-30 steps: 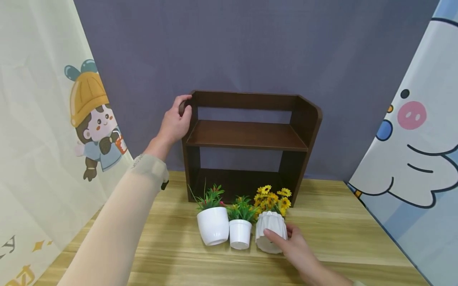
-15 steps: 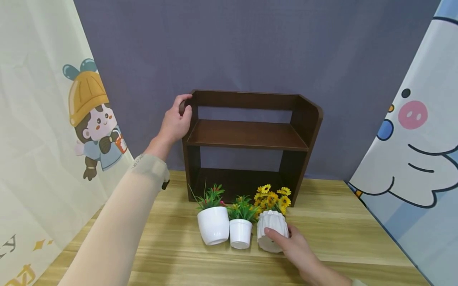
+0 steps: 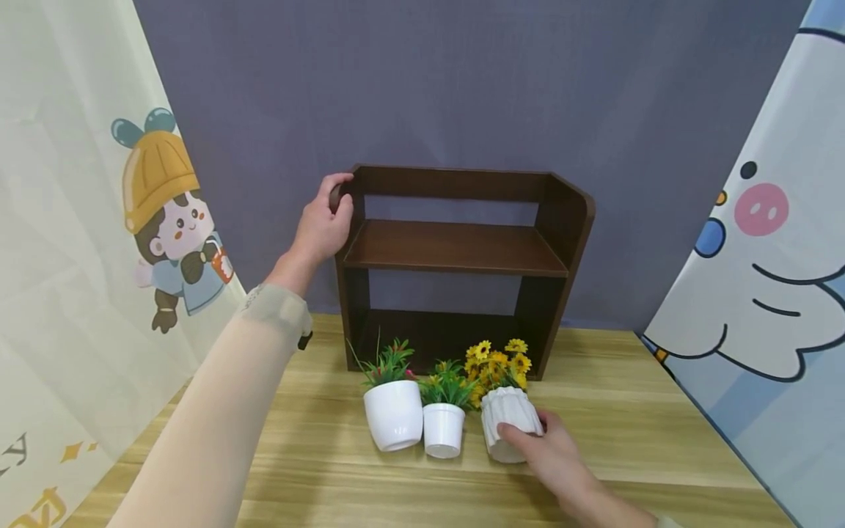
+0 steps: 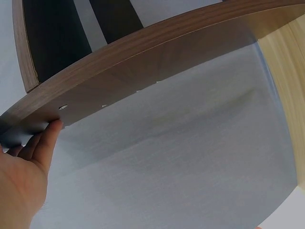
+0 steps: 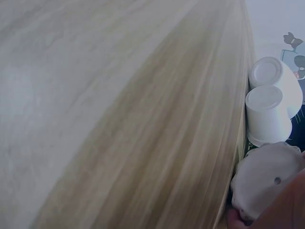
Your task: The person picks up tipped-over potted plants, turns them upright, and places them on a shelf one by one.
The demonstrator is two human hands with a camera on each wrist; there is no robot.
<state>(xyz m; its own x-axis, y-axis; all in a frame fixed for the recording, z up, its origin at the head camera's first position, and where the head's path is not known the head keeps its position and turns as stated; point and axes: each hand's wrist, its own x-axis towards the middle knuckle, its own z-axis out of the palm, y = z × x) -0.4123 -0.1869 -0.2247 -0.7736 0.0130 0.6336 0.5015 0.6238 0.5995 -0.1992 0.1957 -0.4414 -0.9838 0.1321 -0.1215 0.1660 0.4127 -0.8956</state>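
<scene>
My left hand [image 3: 325, 224] grips the upper left side panel of a dark brown two-tier shelf [image 3: 455, 246]. In the left wrist view, fingers [image 4: 46, 143] press the panel's outer face. My right hand [image 3: 557, 455] holds a fluted white flowerpot [image 3: 508, 418] with yellow flowers [image 3: 496, 364], thumb across its near side. The pot's base, with a small hole, faces the right wrist camera. To its left lie two smooth white pots, a small one [image 3: 443, 430] with green leaves and a larger one [image 3: 393, 416] with red-tipped leaves, their bases toward me.
Everything stands or lies on a light wood-grain table [image 3: 634, 418]. A grey-blue cloth [image 3: 455, 81] hangs close behind the shelf. Printed cartoon cloths flank it, a capped figure [image 3: 178, 220] on the left and a white animal [image 3: 772, 257] on the right.
The fluted pot has shifted slightly right in my right hand, away from the small pot, and its flowers now lean more to the left. My left hand stays on the shelf.
</scene>
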